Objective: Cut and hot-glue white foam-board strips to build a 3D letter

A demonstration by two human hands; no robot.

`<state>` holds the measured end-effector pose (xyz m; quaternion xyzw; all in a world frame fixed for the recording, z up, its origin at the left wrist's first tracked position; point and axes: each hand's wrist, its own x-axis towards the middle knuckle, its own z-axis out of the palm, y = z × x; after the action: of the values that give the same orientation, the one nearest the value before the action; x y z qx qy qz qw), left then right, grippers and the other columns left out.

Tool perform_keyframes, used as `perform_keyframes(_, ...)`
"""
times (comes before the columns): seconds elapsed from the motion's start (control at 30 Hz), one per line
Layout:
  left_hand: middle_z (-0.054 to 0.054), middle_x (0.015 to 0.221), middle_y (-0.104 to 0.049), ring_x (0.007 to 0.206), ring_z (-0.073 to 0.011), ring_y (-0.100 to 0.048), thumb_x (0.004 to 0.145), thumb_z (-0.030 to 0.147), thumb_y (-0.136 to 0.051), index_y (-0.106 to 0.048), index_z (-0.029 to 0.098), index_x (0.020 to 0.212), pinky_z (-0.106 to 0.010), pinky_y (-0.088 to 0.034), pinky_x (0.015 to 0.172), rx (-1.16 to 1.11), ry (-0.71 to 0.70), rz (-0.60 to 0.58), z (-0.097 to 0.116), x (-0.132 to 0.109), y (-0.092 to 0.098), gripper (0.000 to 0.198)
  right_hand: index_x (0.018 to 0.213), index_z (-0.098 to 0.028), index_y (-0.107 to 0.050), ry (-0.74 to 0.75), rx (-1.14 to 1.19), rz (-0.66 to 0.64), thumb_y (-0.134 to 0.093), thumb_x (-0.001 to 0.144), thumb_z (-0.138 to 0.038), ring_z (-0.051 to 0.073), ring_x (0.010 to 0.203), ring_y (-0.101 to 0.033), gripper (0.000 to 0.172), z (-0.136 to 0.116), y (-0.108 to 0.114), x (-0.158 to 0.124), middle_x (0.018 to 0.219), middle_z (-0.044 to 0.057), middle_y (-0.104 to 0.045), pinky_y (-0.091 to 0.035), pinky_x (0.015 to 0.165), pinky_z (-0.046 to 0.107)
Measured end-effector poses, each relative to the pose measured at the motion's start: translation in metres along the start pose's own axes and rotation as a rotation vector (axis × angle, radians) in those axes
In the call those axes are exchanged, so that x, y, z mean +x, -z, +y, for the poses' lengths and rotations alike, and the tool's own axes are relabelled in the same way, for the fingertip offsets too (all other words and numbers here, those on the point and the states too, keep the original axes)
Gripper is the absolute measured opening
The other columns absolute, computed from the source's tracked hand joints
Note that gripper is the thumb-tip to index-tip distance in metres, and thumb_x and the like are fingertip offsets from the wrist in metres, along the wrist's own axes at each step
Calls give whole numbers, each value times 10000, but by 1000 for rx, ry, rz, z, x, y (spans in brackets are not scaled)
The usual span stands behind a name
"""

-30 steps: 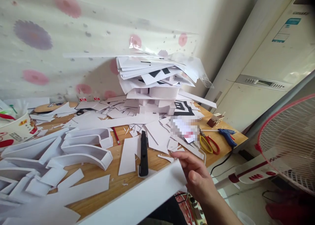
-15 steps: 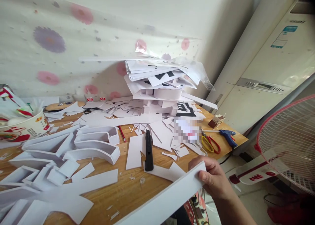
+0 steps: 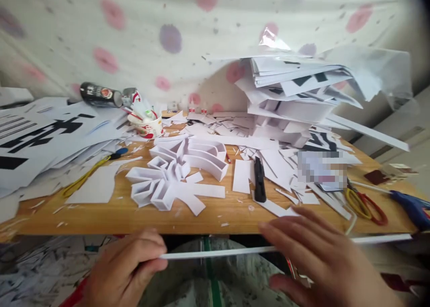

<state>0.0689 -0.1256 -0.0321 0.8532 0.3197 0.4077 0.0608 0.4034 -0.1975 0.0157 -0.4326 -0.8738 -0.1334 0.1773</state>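
A long white foam-board strip [image 3: 218, 253] is held edge-on in front of the table's near edge. My left hand [image 3: 129, 269] pinches its left end between thumb and fingers. At the right, my right hand [image 3: 319, 257] is spread over the strip, fingers apart and slightly blurred, with the strip's far end showing beyond it. Whether the palm touches the strip cannot be made out. Beyond the hands, a white hollow built-up shape [image 3: 174, 172] lies on the table, and a black utility knife [image 3: 259, 180] rests on flat white pieces to its right.
On the wooden table [image 3: 134, 219] are a paper tub [image 3: 152, 128], a black can [image 3: 100, 95], yellow-handled scissors [image 3: 83, 177], red-and-yellow scissors [image 3: 366, 206], a blue glue gun [image 3: 410, 206] and printed sheets [image 3: 33, 141]. White boards and papers [image 3: 289, 114] are stacked at the back right.
The view has swung left, so the can and printed sheets now show. My left hand has come into view on the strip. My right hand has opened from its pinch on the strip's end.
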Motion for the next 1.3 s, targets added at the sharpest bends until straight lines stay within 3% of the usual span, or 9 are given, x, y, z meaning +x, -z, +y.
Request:
perform_keyframes(0.07, 26, 698, -681, 688, -96, -677, 981, 332, -505, -567, 230, 837, -171, -544, 658, -21, -59, 10, 6, 5, -2, 187, 1392, -193, -485, 41, 41, -147, -522, 945, -216, 190, 768, -660, 449, -20, -12, 16, 931, 33, -707, -523, 735, 343)
perform_keyframes(0.17, 10, 790, -695, 746, -97, -672, 964, 247, -538, -581, 206, 926, -181, -542, 729, -11, -48, 42, 1, 6, -2, 70, 1484, -192, -366, 81, 41, -240, -454, 842, -14, 150, 553, -602, 672, -30, -28, 25, 722, -21, -638, -466, 522, 270)
perform_keyframes(0.33, -39, 983, -678, 932, -181, -649, 881, 103, -586, -613, 201, 1048, -309, -523, 844, 137, 33, 131, -41, 5, 2, 196, 1549, -184, -227, -46, -15, -217, -436, 801, 5, 140, 518, -591, 800, -17, -42, 25, 725, -21, -630, -416, 489, 263)
perform_keyframes(0.5, -54, 1028, -714, 986, -248, -625, 874, 119, -585, -656, 205, 1050, -453, -480, 923, 284, -65, 40, -68, 20, -2, 208, 1550, -233, -189, -89, -90, -322, -471, 731, 37, 147, 521, -603, 907, -19, -58, 40, 702, -50, -615, -367, 491, 266)
perform_keyframes(0.73, -42, 1075, -733, 1073, -259, -619, 882, 130, -586, -653, 205, 1082, -542, -364, 1054, 288, -65, 8, -78, 17, -19, 224, 1557, -232, -130, -70, -133, -363, -539, 713, 35, 159, 505, -588, 976, -23, -71, 58, 686, -71, -583, -339, 475, 282)
perform_keyframes(1.03, -62, 1063, -729, 1096, -263, -599, 905, 158, -553, -628, 186, 1134, -524, -362, 1053, 224, -19, 8, -83, 11, -24, 242, 1550, -238, -161, -64, -117, -355, -574, 727, 3, 163, 490, -591, 952, -24, -83, 63, 691, -74, -589, -344, 464, 285)
perform_keyframes(1.3, -69, 1098, -721, 1112, -292, -557, 921, 235, -559, -618, 204, 1195, -585, -294, 1072, 244, -1, -16, -83, 8, -31, 282, 1524, -223, -250, -47, -117, -369, -551, 714, 15, 150, 503, -593, 896, -24, -83, 67, 678, -70, -592, -345, 480, 278)
